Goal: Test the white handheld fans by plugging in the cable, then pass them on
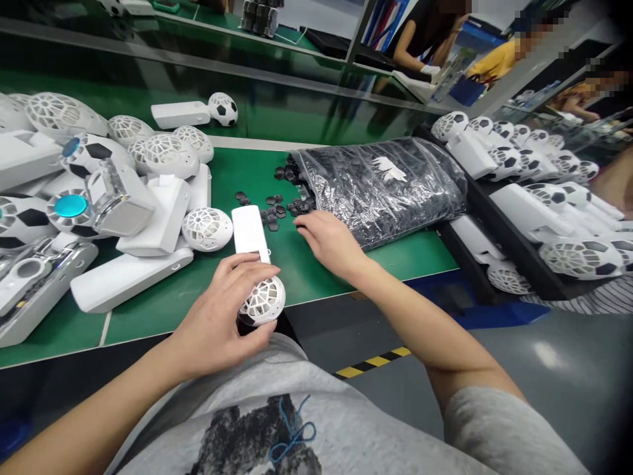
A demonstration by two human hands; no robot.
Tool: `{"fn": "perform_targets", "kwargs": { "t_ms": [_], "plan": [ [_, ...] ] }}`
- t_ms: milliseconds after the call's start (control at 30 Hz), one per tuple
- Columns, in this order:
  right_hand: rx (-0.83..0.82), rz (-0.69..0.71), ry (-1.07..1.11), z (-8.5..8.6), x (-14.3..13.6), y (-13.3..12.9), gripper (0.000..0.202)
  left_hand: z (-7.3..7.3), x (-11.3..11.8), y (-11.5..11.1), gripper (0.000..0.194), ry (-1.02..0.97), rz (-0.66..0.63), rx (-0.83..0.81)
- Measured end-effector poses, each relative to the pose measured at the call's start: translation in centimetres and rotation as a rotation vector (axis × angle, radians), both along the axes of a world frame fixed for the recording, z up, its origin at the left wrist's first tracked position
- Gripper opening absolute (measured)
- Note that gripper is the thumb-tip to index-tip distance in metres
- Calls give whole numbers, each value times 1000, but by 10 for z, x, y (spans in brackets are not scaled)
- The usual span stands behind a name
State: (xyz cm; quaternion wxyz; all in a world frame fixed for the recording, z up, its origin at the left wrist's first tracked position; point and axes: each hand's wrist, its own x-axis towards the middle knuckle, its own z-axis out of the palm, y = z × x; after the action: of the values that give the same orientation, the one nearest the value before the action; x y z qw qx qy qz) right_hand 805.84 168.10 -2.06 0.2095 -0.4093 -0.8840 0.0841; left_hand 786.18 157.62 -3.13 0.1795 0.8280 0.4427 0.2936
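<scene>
My left hand (217, 316) grips a white hand-held fan (252, 244) by its football-patterned round head, at the near edge of the green table (208, 290). The fan's flat white handle points away from me. My right hand (329, 241) rests palm down on the table, fingertips among small black hexagonal pieces (274, 214) scattered on the mat. Those pieces spill from the mouth of a clear plastic bag (386, 181) full of the same black parts, lying just right of the hand. Whether the fingers pinch a piece is hidden.
A heap of white fans and fan shells (103, 191) covers the table's left. A black tray (469, 237) on the right holds several finished fans (534, 191) with black patches. One fan (198, 112) lies on the far conveyor. Other people sit beyond it.
</scene>
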Motion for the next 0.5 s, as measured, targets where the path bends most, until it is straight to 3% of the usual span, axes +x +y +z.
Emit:
{"fn": "perform_targets", "kwargs": {
  "t_ms": [67, 167, 300, 500],
  "plan": [
    [-249, 43, 311, 6, 7, -23, 10, -1, -3, 1, 52, -19, 4, -38],
    [-526, 201, 512, 11, 10, -60, 1, -2, -2, 1, 51, -27, -7, -50],
    [-602, 219, 584, 3, -1, -77, 5, -2, -1, 1, 50, -48, 4, -44],
    [-688, 203, 626, -1, -8, -62, 11, -4, 4, 0, 42, -130, 29, -69]
  ]
}}
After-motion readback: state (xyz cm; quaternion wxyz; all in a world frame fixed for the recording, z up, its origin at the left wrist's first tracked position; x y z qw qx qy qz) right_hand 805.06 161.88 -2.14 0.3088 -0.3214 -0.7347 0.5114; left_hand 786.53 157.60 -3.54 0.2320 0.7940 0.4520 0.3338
